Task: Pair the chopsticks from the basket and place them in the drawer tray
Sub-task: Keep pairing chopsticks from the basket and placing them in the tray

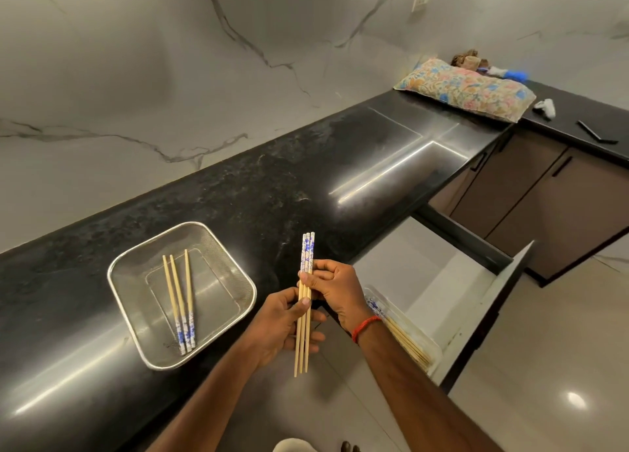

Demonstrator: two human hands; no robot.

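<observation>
Black polished stone makes up the worktop (238, 192), which runs along a veined marble wall (136, 77). On it, at the near left, sits a square steel mesh basket (235, 271) with three chopsticks (178, 298) lying in it, their blue-patterned ends toward the person. Both hands are raised just right of the basket, over the worktop's edge, sharing one upright bundle of three chopsticks (305, 336) with the patterned ends up. The left hand (277, 325) is curled around the bundle's bare wooden middle, thumb pressed on the front. The right hand (335, 288), with a red thread at the wrist, pinches the bundle higher up, just below the blue pattern, fingers closed on it. To the right a drawer (483, 301) stands pulled out, and a clear tray (396, 310) at its near end holds several chopsticks laid side by side, partly hidden behind the right wrist. At the far end of the worktop lies a flowered cushion (466, 89).
</observation>
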